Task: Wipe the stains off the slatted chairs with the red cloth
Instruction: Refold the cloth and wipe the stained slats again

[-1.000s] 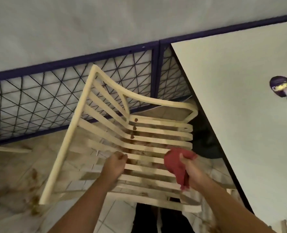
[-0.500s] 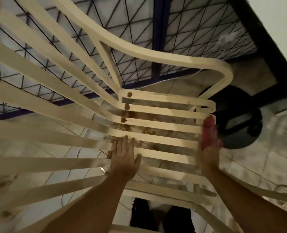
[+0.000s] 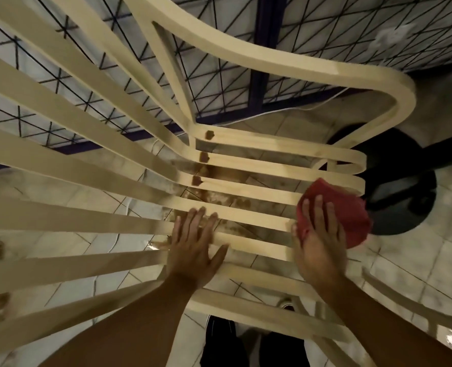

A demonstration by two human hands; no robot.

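Left hand [image 3: 193, 250] lies flat, fingers spread, on the slatted chair [image 3: 246, 189]. Right hand [image 3: 319, 245] presses the red cloth [image 3: 349, 213] against the seat's right edge with straight fingers. Brown stains [image 3: 206, 165] remain on the slats.

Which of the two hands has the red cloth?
The right hand, fingers spread flat over the red cloth on the slatted chair; the left hand rests bare on a slat.

No text, label, brand mark, number or sign can be read anywhere in the view.
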